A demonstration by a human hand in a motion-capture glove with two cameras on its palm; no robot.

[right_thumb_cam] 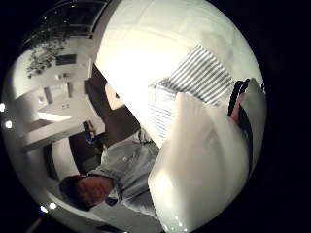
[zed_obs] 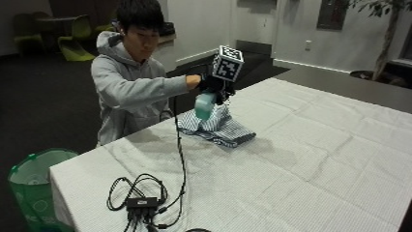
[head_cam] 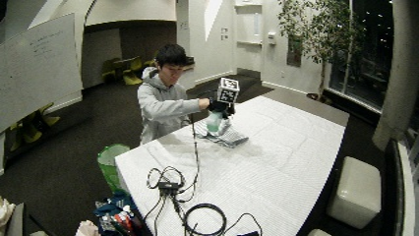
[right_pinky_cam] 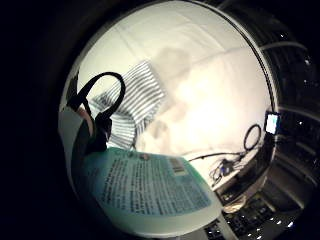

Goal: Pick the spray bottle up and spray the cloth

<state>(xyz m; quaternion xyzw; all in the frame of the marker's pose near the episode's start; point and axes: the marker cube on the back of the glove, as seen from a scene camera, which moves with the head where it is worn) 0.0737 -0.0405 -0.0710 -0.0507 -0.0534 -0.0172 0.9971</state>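
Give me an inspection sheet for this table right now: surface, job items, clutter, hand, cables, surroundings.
Surface: table covered with a white cloth cover.
Job's things: spray bottle held in the air over the striped cloth, which lies crumpled on the table.
Clutter: nothing seen apart from the cables.
Hand: gloved right hand grips the spray bottle from above.
Cables: black cable bundle with a small box at the near table edge; one cable runs up to the hand.
Surroundings: green bin beside the table; potted tree by the window.
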